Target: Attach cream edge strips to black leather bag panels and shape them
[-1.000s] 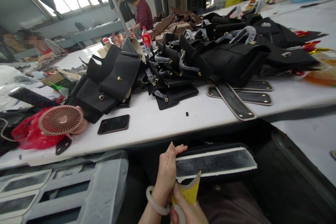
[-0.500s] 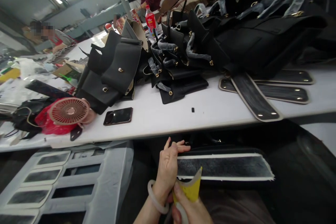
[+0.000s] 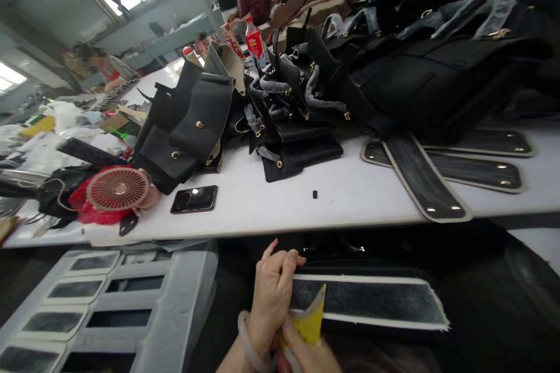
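A black panel with white edging (image 3: pixel 371 300) lies across the lap at the lower centre. My left hand (image 3: pixel 275 285), a pale bangle (image 3: pixel 249 338) at its wrist, is at the panel's left end, fingers curled, with the little finger raised; what its fingers grip is hidden. Below and just right of it, my right hand (image 3: pixel 306 352) holds a yellow piece with a pale curved edge (image 3: pixel 310 323), its pointed tip toward the panel. The two hands are very close together.
A white table (image 3: pixel 262 215) holds a phone (image 3: pixel 193 199), a pink fan (image 3: pixel 118 189), black bags (image 3: pixel 203 119) and white-edged straps (image 3: pixel 424 178). Lower left, a grey stand (image 3: pixel 175 291) carries small edged panels. Two people are in the background.
The view has shifted slightly. My left hand's fingers have curled in more at the panel's end. The yellow piece stays in my right hand.
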Available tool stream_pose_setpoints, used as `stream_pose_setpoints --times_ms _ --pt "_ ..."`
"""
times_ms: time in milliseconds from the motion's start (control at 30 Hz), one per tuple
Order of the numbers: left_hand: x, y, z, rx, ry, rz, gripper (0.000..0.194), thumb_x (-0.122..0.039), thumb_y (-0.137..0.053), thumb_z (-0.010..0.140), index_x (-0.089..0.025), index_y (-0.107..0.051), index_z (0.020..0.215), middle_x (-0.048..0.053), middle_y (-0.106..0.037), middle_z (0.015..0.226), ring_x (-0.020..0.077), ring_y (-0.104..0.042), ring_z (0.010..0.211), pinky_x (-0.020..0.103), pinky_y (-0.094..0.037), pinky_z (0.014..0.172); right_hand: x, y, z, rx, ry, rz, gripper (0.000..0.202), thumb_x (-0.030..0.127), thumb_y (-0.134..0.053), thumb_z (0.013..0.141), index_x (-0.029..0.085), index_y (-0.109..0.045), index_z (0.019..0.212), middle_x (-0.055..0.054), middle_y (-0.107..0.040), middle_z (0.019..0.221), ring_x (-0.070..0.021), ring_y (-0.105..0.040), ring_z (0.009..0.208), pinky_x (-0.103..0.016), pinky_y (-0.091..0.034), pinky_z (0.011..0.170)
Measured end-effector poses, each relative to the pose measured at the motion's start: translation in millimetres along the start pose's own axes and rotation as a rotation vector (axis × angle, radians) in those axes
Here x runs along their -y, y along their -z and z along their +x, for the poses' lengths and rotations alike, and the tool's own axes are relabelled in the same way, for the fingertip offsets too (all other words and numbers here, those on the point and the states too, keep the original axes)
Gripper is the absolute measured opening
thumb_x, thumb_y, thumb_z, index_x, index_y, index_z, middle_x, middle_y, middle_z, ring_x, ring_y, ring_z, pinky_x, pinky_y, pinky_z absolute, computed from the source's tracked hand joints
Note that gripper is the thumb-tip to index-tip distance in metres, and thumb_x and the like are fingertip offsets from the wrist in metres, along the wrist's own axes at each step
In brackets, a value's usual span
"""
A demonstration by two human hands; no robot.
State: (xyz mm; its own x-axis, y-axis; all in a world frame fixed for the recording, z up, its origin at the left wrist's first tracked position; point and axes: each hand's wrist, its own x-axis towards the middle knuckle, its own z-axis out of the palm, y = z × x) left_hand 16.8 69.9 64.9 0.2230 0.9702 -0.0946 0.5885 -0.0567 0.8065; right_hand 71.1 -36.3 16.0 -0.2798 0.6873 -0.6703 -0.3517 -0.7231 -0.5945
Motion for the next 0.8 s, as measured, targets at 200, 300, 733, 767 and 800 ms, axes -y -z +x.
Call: stream_pose_setpoints --times_ms 200,300,733,767,800 --pt "-5.5 3.8 1.2 0.013 0.109 -0.351 0.036 -0.047 -0.047 0.093 -0.021 -0.07 0.084 0.005 -0.073 0.085 0.0218 -0.066 0.085 0.039 -0.046 0.094 13.1 2.3 -12.6 0.138 -0.042 0.101 0.078 0.093 -0.05 0.055 0.017 -0.06 0.069 0.004 -0.044 0.041 -0.0099 -0.042 0.035 -0.023 -0.034 0.04" --pt "5.6 -0.1 -7.9 -0.097 0.184 -0.704 0.048 -0.053 -0.037 0.094 -0.016 -0.066 0.1 0.012 -0.072 0.106 0.0249 -0.064 0.105 0.041 -0.044 0.099 21.9 10.8 -31.7 0.122 0.036 -0.032 0.073 0.084 -0.058 0.061 0.015 -0.06 0.082 0.003 -0.05 0.042 -0.0083 -0.044 0.037 -0.019 -0.032 0.041" --pt "32.1 -17.5 -78.4 -0.227 0.239 -0.782 0.045 -0.045 -0.045 0.095 -0.024 -0.054 0.134 0.004 -0.049 0.144 0.0222 -0.038 0.137 0.036 -0.023 0.118 214.1 144.4 -9.8 -0.632 0.62 -1.16 0.052 0.058 -0.04 0.088 0.016 -0.063 0.107 0.0 -0.05 0.052 -0.0166 -0.048 0.042 -0.029 -0.042 0.042" --pt "32.0 -17.9 -77.4 -0.231 0.226 -0.763 0.045 -0.045 -0.045 0.094 -0.024 -0.053 0.134 0.004 -0.049 0.145 0.022 -0.038 0.137 0.035 -0.023 0.118 222.4 154.2 3.8 -0.688 0.656 -1.235 0.047 0.051 -0.045 0.087 0.013 -0.064 0.106 -0.006 -0.058 0.062 -0.0189 -0.054 0.051 -0.033 -0.047 0.051" --pt "32.4 -19.0 -76.3 -0.243 0.208 -0.74 0.046 -0.045 -0.044 0.095 -0.024 -0.053 0.134 0.005 -0.049 0.144 0.0218 -0.038 0.136 0.035 -0.024 0.117 228.5 161.8 16.0 -0.738 0.695 -1.322 0.042 0.045 -0.049 0.085 0.012 -0.065 0.105 -0.012 -0.063 0.075 -0.0218 -0.059 0.062 -0.035 -0.05 0.061"
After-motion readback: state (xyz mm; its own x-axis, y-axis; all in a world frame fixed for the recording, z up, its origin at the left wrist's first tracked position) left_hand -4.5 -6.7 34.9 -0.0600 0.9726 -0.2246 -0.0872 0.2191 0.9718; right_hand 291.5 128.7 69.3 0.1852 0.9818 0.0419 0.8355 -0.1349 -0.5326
